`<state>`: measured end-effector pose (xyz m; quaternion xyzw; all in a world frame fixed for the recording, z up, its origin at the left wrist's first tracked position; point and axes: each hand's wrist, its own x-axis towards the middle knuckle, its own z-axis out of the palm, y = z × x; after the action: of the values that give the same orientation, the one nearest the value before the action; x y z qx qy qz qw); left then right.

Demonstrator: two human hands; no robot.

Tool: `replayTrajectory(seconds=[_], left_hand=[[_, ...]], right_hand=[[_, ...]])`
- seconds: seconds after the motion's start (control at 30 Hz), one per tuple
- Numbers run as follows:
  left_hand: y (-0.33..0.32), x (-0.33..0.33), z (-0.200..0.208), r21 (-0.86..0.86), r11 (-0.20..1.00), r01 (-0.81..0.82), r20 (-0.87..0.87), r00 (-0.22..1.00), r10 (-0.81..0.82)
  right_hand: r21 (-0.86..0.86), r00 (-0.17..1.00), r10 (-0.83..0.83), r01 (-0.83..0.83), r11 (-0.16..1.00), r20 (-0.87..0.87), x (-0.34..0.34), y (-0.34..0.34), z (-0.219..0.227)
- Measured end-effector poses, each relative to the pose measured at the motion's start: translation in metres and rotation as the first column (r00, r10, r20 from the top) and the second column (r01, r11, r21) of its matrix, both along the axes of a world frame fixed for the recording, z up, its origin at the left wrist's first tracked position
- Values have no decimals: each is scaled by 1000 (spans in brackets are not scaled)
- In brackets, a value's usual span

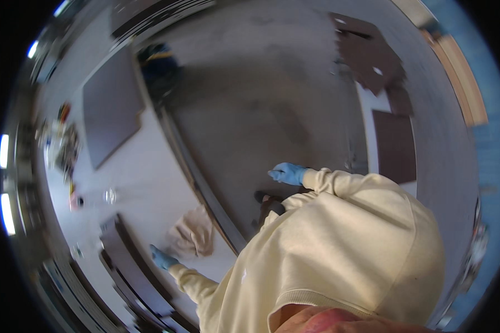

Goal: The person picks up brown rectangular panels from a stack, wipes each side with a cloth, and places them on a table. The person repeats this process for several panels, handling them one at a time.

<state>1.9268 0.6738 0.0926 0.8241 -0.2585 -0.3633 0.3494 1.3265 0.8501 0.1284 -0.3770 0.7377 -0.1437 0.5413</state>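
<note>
My left hand [164, 258], in a blue glove, is over the white table [150, 158], between a crumpled beige cloth [191, 233] and a stack of long dark brown panels [136, 263]. Its fingers look stretched out, a little blurred, and nothing shows in them. My right hand [287, 173], gloved in blue too, hangs over the floor in front of my body. Its fingers are curled closed, with a small dark tip showing at them; what that belongs to I cannot make out.
A large grey-brown panel [112, 105] lies on the table's far part. Near the left edge are a clear glass-like object [110, 195] and a heap of small items [61, 141]. Brown panels [369, 53] lie on the right-hand table. A dark bin-like object [158, 64] stands on the floor.
</note>
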Motion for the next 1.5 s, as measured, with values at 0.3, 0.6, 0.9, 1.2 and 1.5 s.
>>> replayTrajectory(seconds=[0.3,0.6,0.9,1.2,1.5], left_hand=[[68,-182,25,580,812,64,579,669,-466],[2,-276,6,437,894,97,804,404,-437],[57,-555,11,575,582,574,653,106,-750],[54,-763,-59,668,-191,719,297,-493,-818],[159,-994,-84,423,-644,637,257,-766,-589]], right_hand=[[6,953,-298,298,954,47,-117,107,12],[141,795,-604,606,783,-60,-232,271,-38],[158,578,-750,814,559,-322,-279,405,-114],[378,226,-966,911,164,-126,-238,467,-116],[375,-94,-975,912,-165,-200,-190,501,-118]])
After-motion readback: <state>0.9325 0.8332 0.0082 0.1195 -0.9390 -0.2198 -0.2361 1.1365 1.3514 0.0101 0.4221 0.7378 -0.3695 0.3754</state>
